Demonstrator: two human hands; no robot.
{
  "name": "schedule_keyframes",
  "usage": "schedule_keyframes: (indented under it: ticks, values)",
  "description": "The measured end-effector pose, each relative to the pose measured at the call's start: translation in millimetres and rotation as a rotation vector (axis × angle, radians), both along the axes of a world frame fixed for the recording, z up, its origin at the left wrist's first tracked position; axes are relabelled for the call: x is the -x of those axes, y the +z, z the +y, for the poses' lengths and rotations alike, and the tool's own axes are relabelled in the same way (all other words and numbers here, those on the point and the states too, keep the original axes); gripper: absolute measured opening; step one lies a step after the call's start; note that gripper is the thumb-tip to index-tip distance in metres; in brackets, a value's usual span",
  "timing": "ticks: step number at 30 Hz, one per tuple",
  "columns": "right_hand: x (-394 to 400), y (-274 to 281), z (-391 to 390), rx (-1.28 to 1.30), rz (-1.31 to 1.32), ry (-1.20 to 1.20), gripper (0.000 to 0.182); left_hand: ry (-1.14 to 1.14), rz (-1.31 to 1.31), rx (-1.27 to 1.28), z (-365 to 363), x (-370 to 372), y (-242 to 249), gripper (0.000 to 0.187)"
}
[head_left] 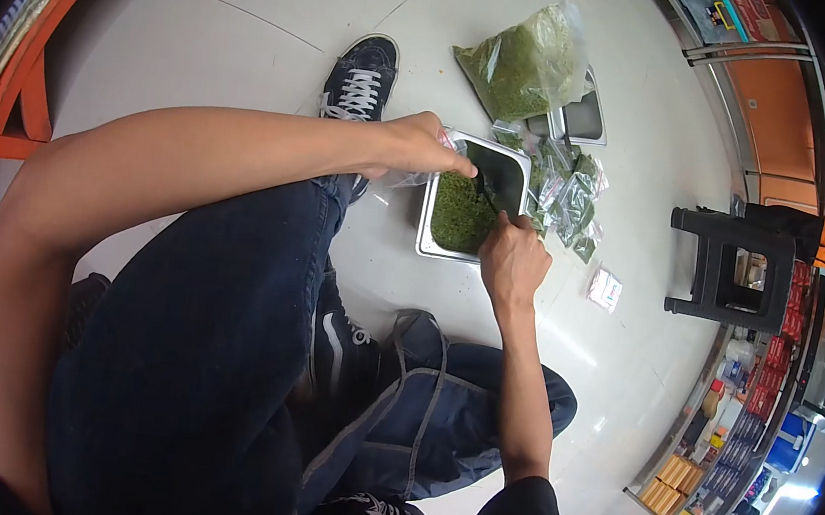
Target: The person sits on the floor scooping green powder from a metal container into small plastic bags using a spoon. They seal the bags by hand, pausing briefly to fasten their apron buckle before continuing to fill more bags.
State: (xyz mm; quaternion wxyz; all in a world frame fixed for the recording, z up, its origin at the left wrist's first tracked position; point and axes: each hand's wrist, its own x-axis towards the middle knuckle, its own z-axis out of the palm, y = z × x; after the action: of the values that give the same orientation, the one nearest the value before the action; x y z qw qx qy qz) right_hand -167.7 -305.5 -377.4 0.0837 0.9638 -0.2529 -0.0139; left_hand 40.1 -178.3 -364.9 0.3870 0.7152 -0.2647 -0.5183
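Note:
I sit on the floor above a steel tray half full of green dried flakes. My left hand pinches a small clear plastic bag at the tray's left rim. My right hand grips a dark scoop whose tip dips into the tray. A heap of small filled clear packets lies just right of the tray.
A large clear bag of green flakes rests on a second steel tray farther away. One loose packet lies on the white floor. A black stool stands right, an orange frame left. Shelves of goods line the lower right.

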Motion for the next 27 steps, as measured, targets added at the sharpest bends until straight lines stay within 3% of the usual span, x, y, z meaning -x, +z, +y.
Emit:
schedule_keyframes:
  ticks: [8,11,13,18,27]
  values:
    - [2.1,5.6,17.7,-0.338,-0.231,-0.007,0.023,0.018,0.081,0.089,-3.6,5.8,11.0,0.047]
    - [3.2,1.9,8.5,-0.496,-0.332,-0.113,0.024,0.022,0.080,0.140,-3.7,9.1,15.6,0.044]
    - [6.8,-6.1,-6.5,-0.842,-0.351,-0.349,0.024,0.054,0.087,0.148,-4.2,10.1,16.5,0.043]
    - [21.8,-9.6,-30.5,-1.224,-0.522,-0.406,0.025,0.007,0.064,0.073,-1.0,3.5,19.8,0.055]
    - [61.8,1.8,-41.9,-1.388,-0.584,-0.568,0.014,0.077,0.037,-0.005,4.4,-5.9,1.5,0.056]
